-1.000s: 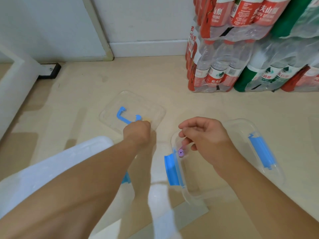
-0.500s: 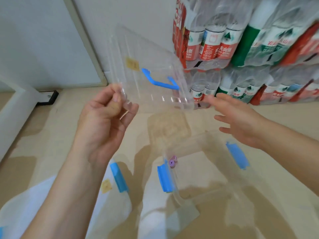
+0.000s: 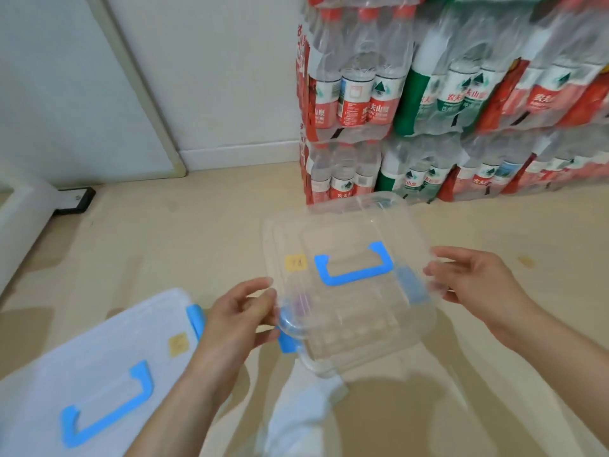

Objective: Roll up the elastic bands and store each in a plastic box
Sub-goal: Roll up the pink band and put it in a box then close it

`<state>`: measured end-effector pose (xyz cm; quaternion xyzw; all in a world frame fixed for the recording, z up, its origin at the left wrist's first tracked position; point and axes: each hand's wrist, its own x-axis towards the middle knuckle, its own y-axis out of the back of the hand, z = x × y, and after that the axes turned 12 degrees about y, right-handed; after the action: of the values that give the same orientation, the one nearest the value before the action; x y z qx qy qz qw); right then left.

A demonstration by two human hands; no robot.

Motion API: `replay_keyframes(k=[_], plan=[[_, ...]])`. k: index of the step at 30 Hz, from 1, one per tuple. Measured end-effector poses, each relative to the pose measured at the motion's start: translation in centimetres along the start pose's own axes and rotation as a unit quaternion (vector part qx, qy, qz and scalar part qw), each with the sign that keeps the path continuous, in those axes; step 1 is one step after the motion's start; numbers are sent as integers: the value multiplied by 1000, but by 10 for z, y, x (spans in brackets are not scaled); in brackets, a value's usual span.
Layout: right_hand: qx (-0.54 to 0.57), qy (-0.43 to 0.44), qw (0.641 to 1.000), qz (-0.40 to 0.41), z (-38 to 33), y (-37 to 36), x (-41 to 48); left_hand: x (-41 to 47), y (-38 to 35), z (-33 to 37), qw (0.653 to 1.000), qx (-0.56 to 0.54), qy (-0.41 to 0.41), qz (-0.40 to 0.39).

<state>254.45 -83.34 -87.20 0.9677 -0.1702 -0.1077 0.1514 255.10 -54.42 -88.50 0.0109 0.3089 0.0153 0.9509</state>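
A clear plastic lid (image 3: 349, 232) with a blue handle (image 3: 354, 270) and a yellow sticker lies over the clear plastic box (image 3: 359, 344) on the floor. My left hand (image 3: 239, 316) pinches the lid's left edge. My right hand (image 3: 478, 285) holds the lid's right edge. Through the lid a purple rolled elastic band (image 3: 300, 303) shows faintly inside the box, near its left wall. Blue side latches (image 3: 286, 344) of the box peek out below the lid.
A second closed clear box (image 3: 99, 374) with a blue handle stands at the lower left. Stacked packs of water bottles (image 3: 445, 100) fill the back right against the white wall. A white door frame (image 3: 141, 94) and a black doorstop (image 3: 74, 199) are at the left.
My left hand lifted the lid from the floor and brought it down over the box. My right hand left the purple band in the box and took the lid's right edge.
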Motion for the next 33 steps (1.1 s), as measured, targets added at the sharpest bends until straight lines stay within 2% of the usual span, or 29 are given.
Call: replay_keyframes(k=[8,18,28,33], plan=[[-129,27,991,29,63,-12,-8,23,-17,-65,989,128,18,68],[-204,6,978,34,78,-21,-2,39,-23,-72,973,209,10,96],[-201,-13,979,36,81,-24,8,47,-27,-68,980,147,87,101],[-209,-7,978,3,82,-20,12,49,-26,-71,984,109,120,77]])
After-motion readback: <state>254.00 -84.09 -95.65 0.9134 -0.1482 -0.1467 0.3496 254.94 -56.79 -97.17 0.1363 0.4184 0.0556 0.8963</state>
